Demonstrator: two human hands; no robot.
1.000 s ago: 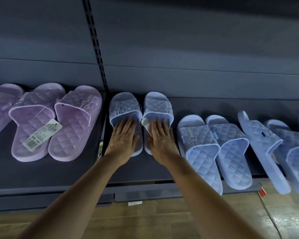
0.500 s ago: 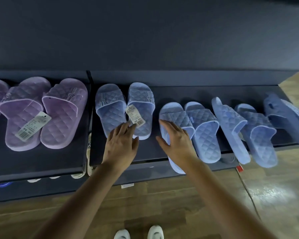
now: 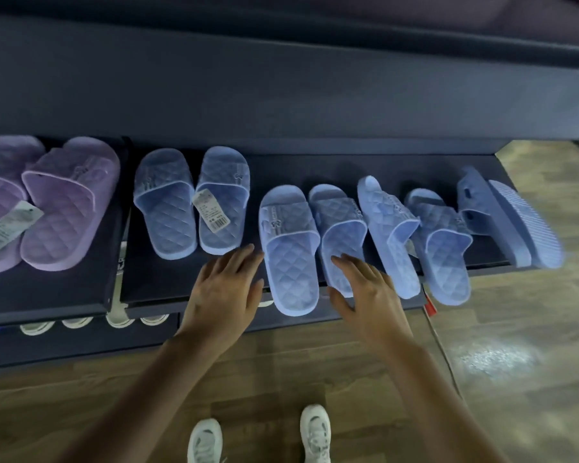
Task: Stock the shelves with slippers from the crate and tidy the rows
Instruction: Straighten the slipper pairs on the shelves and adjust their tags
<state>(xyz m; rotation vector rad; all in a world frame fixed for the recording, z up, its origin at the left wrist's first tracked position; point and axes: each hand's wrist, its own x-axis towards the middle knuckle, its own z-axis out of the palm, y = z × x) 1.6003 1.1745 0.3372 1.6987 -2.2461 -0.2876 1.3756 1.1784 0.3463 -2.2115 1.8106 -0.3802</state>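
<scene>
One slipper [image 3: 291, 255] beside left hand [image 3: 224, 290]

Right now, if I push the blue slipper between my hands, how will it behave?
The slipper probably slides: it looks like light moulded foam. Its heel overhangs the shelf, so a sideways nudge might tip it off.

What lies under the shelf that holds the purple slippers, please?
Several pale shoe toes peek out beneath the shelf. The shelf covers everything behind them, so the rest cannot be seen.
</scene>
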